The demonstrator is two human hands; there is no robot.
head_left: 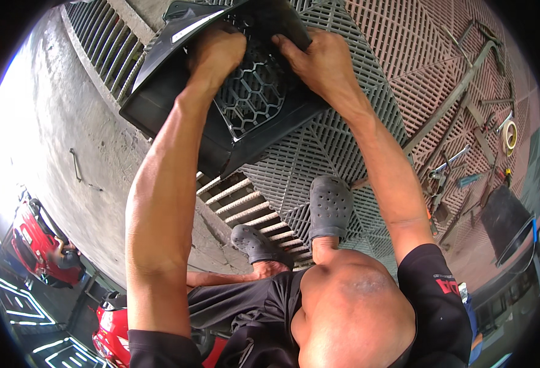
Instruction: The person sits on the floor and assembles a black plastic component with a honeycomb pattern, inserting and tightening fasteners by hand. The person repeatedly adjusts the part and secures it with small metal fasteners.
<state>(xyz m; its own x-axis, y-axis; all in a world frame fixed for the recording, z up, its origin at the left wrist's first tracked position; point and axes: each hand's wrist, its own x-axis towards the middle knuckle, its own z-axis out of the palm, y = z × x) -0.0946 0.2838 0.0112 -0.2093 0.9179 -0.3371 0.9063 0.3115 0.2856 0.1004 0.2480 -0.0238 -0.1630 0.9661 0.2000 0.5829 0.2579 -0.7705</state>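
Note:
A black plastic housing with a honeycomb mesh grille in its middle is held up over the floor in front of me, tilted. My left hand reaches into its hollow side above the mesh. The fingers there are curled and mostly hidden, so what they hold cannot be made out. My right hand grips the housing's right wall, thumb on the inner face and the other fingers behind it. A white label sticks to the upper left wall.
Plastic grid tiles cover the floor, beside a barred drain grate. Scattered tools, a screwdriver and a tape roll lie right. Red motorcycles stand lower left, a person's arm beside one. My feet wear grey clogs.

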